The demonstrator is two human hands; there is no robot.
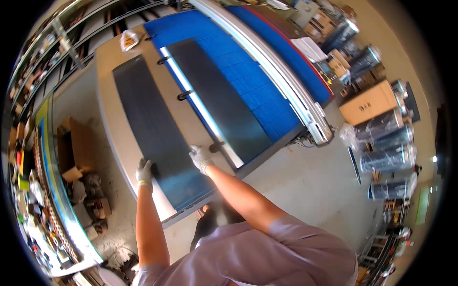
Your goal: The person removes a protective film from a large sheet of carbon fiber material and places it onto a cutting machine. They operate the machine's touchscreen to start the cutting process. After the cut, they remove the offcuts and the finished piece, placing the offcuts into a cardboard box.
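Note:
A long dark sheet (152, 114) lies lengthwise on the tan part of a large work table (109, 81). My left hand (144, 172), in a pale glove, is closed at the sheet's left edge near its front end. At the right edge, a little farther up, my right hand (200, 158) in a matching glove has its fingers closed on the rim. The undersides of both grips are hidden. Farther right, a second dark sheet (214, 95) rests on the blue surface, beside a bright metal strip (205, 112).
Black clamp-like pieces (184, 96) sit along the strip. A long silver rail (267, 57) spans the blue surface (267, 95). Wrapped rolls (389, 159) and a cardboard box (368, 102) stand right. An open carton (74, 148) and cluttered shelving (62, 38) are on the left.

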